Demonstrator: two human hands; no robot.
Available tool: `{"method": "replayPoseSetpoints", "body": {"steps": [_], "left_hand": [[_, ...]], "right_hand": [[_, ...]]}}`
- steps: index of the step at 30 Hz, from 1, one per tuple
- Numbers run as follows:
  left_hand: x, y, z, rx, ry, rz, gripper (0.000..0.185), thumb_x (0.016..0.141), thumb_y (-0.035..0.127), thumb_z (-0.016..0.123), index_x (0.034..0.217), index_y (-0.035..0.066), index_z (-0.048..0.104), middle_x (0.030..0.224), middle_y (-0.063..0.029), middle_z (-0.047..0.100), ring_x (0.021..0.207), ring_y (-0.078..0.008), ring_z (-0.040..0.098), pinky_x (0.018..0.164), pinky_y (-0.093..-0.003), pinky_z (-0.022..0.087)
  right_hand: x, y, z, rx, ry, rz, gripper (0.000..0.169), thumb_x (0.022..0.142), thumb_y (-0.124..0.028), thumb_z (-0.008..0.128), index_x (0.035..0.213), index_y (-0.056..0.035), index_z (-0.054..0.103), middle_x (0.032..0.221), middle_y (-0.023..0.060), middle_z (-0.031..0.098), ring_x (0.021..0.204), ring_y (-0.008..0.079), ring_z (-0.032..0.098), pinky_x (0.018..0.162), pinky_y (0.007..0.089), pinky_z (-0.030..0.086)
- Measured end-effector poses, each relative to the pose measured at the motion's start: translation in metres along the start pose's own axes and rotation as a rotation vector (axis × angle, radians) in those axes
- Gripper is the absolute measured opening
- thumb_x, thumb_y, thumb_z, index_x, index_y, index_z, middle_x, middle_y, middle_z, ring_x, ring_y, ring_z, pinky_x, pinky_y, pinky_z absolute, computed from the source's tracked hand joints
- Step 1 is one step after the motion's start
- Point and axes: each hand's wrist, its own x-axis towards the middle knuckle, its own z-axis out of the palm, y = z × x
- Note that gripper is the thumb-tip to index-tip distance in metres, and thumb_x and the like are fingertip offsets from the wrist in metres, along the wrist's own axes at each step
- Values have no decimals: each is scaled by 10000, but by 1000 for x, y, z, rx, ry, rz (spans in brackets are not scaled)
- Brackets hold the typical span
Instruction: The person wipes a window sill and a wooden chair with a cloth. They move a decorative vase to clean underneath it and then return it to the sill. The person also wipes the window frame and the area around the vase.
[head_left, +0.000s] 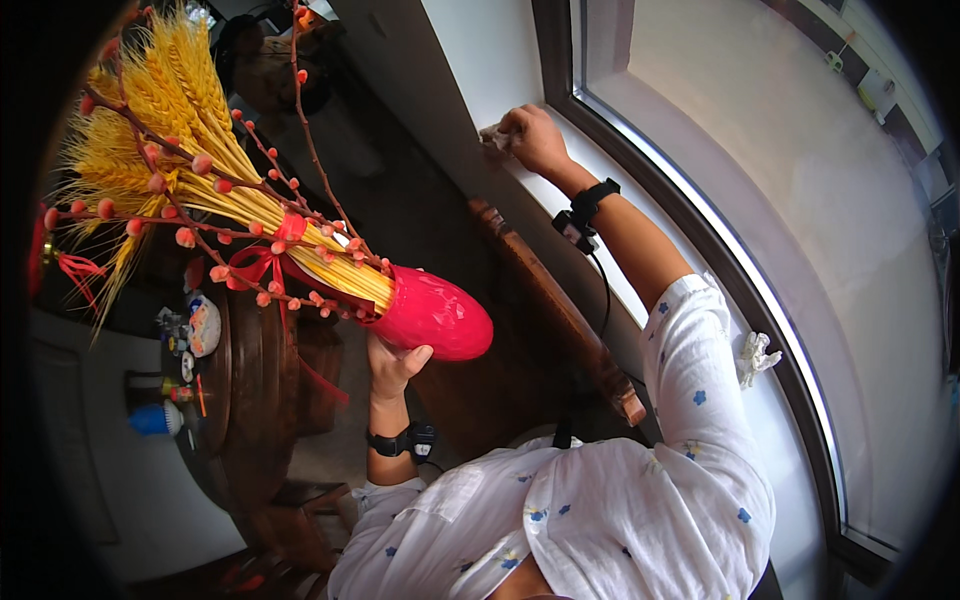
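My left hand (396, 366) grips a glossy red vase (442, 315) tilted on its side, its mouth to the upper left. Out of the vase come dried wheat stalks (247, 180), tied with a red ribbon (259, 268), and branches with pink buds (201, 163). On the white windowsill (504, 75), my right hand (534, 139) pinches a crumpled, greyish-white cloth or tissue (495, 139) against the sill's inner edge. A second crumpled white tissue (756, 358) lies on the sill beside my right sleeve.
A dark-framed window (750, 187) runs along the right. Below the sill stands a wooden chair rail (559, 311). On the left, a round dark wooden table (247, 375) carries small items, including a blue object (150, 420). Straps and cables hang from both wrists.
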Motion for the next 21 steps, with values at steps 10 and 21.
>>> {"method": "replayPoseSetpoints", "body": {"steps": [10,21], "left_hand": [[12,30,15,75,-37,83,783,698,120,750,1370,32,358,1265,-92,496,1156,-200,516,1012,-367,426],[17,51,45,67,-118,216,708,734,125,713,1352,46,377,1228,-78,508,1138,-190,511,1026,-363,406]], "right_hand": [[-10,45,3,-372,-199,77,374,819,-325,666,1190,-284,689,1325,10,553,1264,304,423,1026,499,375],[-141,-1,-72,-164,-419,-181,296,828,-35,637,1069,-176,734,1230,66,596,1154,301,490,1028,388,404]]}}
